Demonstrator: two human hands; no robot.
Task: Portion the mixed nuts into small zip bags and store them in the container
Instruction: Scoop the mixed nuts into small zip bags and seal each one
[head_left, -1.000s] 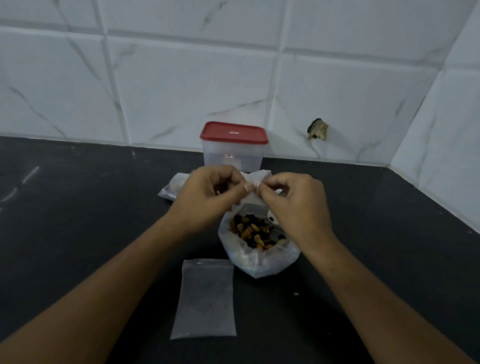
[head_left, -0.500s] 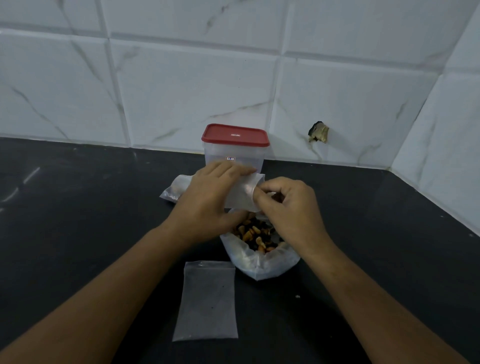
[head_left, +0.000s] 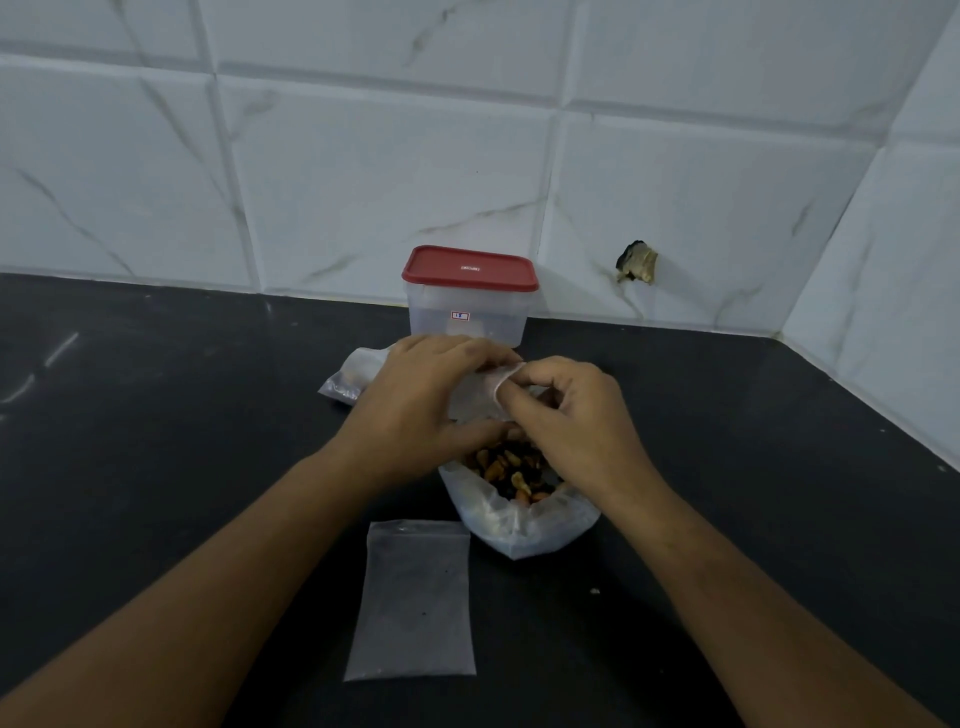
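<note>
Both hands meet above the nut bag, left hand and right hand pinching a small zip bag

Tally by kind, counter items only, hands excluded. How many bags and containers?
small zip bags: 3 (held bag, empty bag, filled bag, partly hidden)
nut bag: 1
container: 1
total: 5
</note>
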